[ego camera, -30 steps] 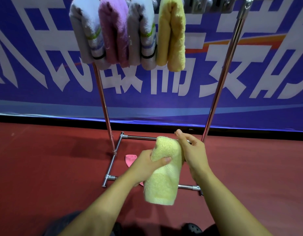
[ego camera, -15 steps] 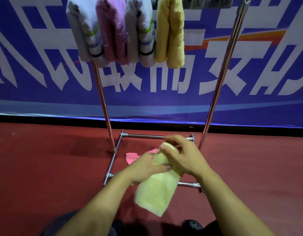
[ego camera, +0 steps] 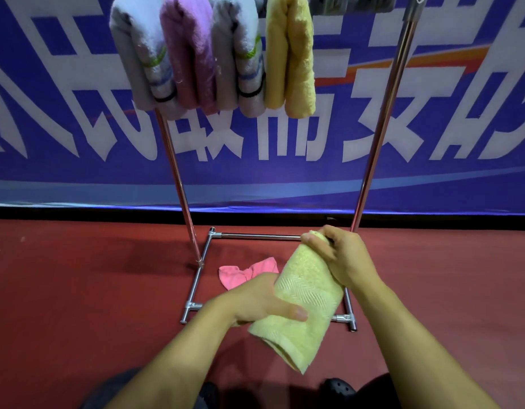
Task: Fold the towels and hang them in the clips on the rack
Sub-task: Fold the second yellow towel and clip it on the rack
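A folded pale yellow towel (ego camera: pixel 302 302) slants between my hands above the rack's base. My left hand (ego camera: pixel 261 302) grips its lower half, thumb across the front. My right hand (ego camera: pixel 340 255) grips its upper end. The steel rack (ego camera: pixel 379 128) stands in front of me. From its top hang several folded towels: a grey striped towel (ego camera: pixel 143 54), a purple towel (ego camera: pixel 190 54), a second grey towel (ego camera: pixel 240 54) and a mustard yellow towel (ego camera: pixel 290 54). Empty clips (ego camera: pixel 352 4) show at the top right. A pink towel (ego camera: pixel 246 273) lies on the floor inside the rack's base.
The floor is red carpet (ego camera: pixel 78 290). A blue banner (ego camera: pixel 284 160) with large white characters covers the wall behind the rack. The rack's base bars (ego camera: pixel 255 236) form a square on the floor. My dark shoes (ego camera: pixel 338 389) show at the bottom edge.
My right hand slid up to the towel's top end and moved right. The towel now lies more slanted, and the pink towel on the floor shows more.
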A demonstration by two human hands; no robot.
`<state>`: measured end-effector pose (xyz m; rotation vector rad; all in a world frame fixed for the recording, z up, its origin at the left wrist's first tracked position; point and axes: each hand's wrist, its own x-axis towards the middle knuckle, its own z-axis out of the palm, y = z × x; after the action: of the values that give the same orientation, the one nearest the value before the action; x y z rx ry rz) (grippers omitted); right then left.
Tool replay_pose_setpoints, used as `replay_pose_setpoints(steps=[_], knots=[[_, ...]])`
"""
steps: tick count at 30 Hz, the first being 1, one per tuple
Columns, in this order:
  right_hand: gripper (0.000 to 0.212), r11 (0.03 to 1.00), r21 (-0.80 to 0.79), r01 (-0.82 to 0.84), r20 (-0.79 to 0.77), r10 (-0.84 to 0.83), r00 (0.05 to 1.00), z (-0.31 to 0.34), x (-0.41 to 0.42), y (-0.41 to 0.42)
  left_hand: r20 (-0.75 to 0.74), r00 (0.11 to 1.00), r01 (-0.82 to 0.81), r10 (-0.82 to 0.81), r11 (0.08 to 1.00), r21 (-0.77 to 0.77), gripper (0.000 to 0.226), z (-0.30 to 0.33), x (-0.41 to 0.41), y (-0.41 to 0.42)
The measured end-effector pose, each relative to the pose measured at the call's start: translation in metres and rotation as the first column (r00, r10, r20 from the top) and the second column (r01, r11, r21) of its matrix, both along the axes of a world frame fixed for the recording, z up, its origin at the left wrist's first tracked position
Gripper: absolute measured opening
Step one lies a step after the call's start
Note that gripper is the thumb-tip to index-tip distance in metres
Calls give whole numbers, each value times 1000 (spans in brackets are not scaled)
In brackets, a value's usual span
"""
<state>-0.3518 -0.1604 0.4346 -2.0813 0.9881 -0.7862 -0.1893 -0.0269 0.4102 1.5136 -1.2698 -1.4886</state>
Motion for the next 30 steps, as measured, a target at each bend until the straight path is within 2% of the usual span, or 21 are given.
replay_pose_setpoints(steps=[3,6,8,9,12,14,16,19,21,24,27,30], knots=[[50,1000,-16,8,-47,-9,999,-9,0,-1,35,998,56,-57,998,6,51,-2,-2,-1],[40,1000,9,16,-66,-16,998,-12,-1,-3,90,996,5,-3,1000,-23,52,-9,-2,-2],[25,999,40,19,-25,-18,1000,-10,-1,0,123,987,-91,99,993,-72,55,-16,1,-4],[25,998,54,31,15,-31,999,-7,-1,2,136,977,-153,166,983,-100,55,-20,4,-5],[28,984,163,73,130,-94,987,-12,7,8,134,907,-378,399,913,-156,48,-30,11,-12],[40,960,278,34,105,-66,992,-20,15,13,149,832,-505,535,840,-196,45,-30,12,-15],[51,928,373,-7,48,-11,999,-28,25,23,231,768,-537,597,797,-275,41,-27,10,-17],[43,880,470,-72,156,-3,988,-36,39,31,274,765,-472,583,797,-377,35,-17,-1,-16],[40,875,477,-81,217,-28,976,-37,43,33,237,827,-398,509,829,-394,37,-16,-8,-17],[25,903,426,-54,291,-80,953,-32,43,37,-6,931,-349,364,886,-304,59,-21,-13,-17],[23,924,381,-32,320,-99,942,-30,42,40,-165,901,-430,401,872,-233,61,-23,-16,-21],[23,940,340,-26,320,-89,943,-27,41,45,-120,827,-560,549,787,-260,53,-13,-23,-26]])
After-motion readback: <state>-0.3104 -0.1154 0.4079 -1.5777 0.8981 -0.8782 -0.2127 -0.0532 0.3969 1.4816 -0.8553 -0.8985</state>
